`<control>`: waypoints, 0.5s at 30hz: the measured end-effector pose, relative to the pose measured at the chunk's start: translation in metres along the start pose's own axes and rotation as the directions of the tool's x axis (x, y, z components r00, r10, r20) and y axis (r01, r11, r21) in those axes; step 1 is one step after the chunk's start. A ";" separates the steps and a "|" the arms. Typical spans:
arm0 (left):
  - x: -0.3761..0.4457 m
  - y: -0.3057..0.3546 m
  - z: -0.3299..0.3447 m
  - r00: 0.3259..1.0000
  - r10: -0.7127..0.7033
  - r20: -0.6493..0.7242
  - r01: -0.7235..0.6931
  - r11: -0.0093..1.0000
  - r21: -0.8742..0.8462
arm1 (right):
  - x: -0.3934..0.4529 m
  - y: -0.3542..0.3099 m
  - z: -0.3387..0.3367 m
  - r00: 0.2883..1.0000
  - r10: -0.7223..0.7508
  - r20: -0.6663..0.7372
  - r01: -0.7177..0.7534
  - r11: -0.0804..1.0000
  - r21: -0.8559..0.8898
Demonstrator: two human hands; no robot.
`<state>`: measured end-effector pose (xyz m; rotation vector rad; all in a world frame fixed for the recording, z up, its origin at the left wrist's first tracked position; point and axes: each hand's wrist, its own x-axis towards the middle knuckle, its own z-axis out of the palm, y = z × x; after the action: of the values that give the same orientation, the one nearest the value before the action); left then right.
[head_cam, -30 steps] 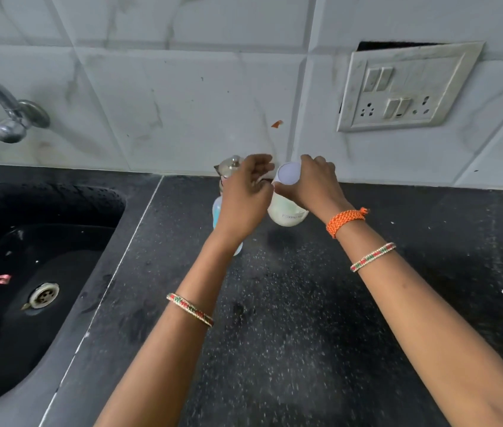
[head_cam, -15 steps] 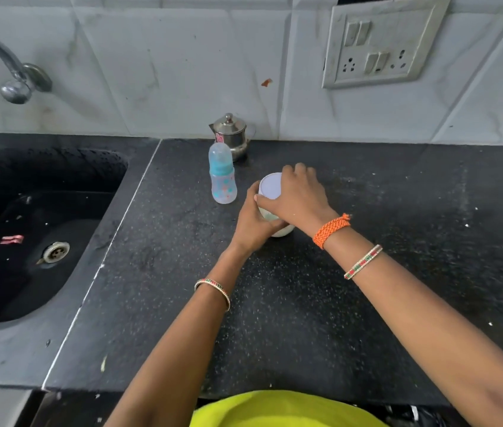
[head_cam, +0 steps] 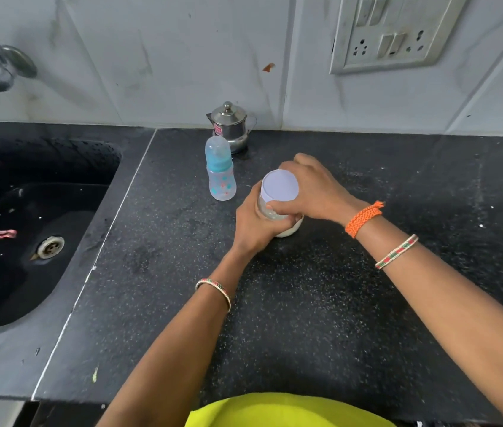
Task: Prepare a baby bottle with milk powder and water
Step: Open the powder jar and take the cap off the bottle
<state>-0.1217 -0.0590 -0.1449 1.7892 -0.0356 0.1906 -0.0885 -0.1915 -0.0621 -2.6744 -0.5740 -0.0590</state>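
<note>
on black granite counter (head_cam: 305,303), left hand (head_cam: 253,223) is clamping light, smooth powder jar (head_cam: 278,208); right hand (head_cam: 312,189) is curling fingers around its lid (head_cam: 279,188), likeliest twist point.

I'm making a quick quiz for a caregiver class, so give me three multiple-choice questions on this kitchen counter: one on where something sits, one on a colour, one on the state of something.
1. Where does the baby bottle stand?
A. In the sink
B. On the counter, in front of the steel pot
C. In a hand

2. What colour is the bottle's collar ring?
A. Turquoise
B. Orange
C. Yellow

3. How is the white-lidded jar right now?
A. Lying on its side
B. Open, lid off
C. Lid on, gripped by both hands

Answers:
1 B: it stands upright on the black counter, just before the steel pot.
2 A: a turquoise band sits below the clear cap.
3 C: the right hand grips the lid and the left hand wraps the body.
</note>
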 end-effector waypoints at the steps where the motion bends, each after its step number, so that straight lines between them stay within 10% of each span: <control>1: 0.002 -0.001 -0.002 1.000 -0.006 0.027 0.006 1.000 0.008 | 0.001 0.002 -0.002 0.998 -0.032 0.047 0.031 0.999 0.020; 9: 0.007 -0.007 -0.007 0.990 0.001 0.138 -0.008 0.998 0.056 | 0.027 -0.014 -0.045 0.817 -0.026 0.576 0.154 0.972 -0.176; 15: 0.007 -0.008 -0.007 0.986 0.009 0.168 -0.021 0.997 0.070 | 0.021 -0.061 -0.048 0.845 0.334 0.418 -0.050 0.827 -0.560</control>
<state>-0.1144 -0.0498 -0.1504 1.8729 -0.1646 0.0515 -0.0915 -0.1517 0.0071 -3.3034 -0.4648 0.6596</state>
